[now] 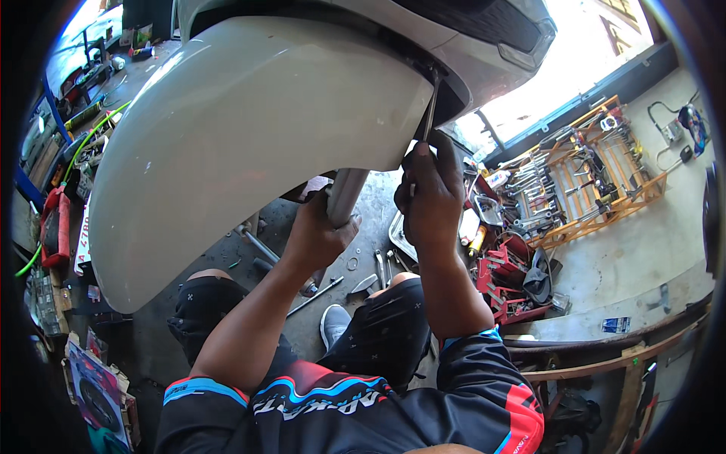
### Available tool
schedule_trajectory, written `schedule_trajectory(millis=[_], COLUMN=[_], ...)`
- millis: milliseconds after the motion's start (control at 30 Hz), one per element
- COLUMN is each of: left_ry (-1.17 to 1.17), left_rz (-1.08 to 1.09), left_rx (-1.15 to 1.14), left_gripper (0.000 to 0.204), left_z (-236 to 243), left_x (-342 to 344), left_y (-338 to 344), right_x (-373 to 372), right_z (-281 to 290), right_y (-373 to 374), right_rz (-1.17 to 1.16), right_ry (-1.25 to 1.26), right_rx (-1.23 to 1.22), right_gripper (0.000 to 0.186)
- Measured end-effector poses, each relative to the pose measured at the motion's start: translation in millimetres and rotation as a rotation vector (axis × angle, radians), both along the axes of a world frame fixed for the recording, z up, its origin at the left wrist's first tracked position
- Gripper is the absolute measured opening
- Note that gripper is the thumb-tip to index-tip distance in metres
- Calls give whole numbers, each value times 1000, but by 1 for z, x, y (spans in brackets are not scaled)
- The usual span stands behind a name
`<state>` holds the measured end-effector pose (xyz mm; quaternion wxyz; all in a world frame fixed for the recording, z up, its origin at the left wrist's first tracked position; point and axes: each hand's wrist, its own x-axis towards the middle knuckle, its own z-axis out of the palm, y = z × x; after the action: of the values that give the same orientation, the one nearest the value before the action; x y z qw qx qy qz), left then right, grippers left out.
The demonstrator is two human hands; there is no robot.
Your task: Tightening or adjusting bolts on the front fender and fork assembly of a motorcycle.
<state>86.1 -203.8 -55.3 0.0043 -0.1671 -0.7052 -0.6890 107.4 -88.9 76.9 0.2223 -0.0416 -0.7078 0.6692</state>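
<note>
A large pale grey scooter front fender (249,129) fills the upper left, beneath the scooter's front bodywork (484,57). My left hand (308,231) is closed around a silver fork tube (349,193) that comes down from under the fender. To the right of the fender, my right hand (432,193) grips a screwdriver (432,106), its handle mostly hidden in my fingers. The thin metal shaft points upward, and its tip reaches the dark gap between fender and bodywork. Whether the tip sits in a screw cannot be made out.
Wrenches and pliers hang on a tilted wooden tool rack (582,189) at the right. Below it stands an opened red toolbox (503,280). Loose tools, including a long metal bar (316,295), lie on the floor near my shoe (333,325). Clutter and a green hose (82,147) line the left.
</note>
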Motion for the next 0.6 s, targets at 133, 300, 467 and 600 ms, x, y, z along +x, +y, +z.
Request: schedule_trajectory(millis=[133, 300, 467, 600], left_ry=[40, -22, 39, 23], left_rz=[23, -6, 19, 15], left_rx=[12, -44, -17, -43], left_gripper=[39, 41, 41, 44], left_z=[-3, 0, -1, 0], left_x=[-2, -2, -2, -2], left_y=[-1, -2, -2, -2], right_x=[-25, -49, -71, -79], right_z=[-41, -42, -43, -37], right_y=[38, 68, 89, 99], right_rz=[-128, -377, -385, -392], right_ry=[169, 406, 422, 485], right_rx=[302, 691, 758, 864], right_gripper=[21, 21, 22, 23])
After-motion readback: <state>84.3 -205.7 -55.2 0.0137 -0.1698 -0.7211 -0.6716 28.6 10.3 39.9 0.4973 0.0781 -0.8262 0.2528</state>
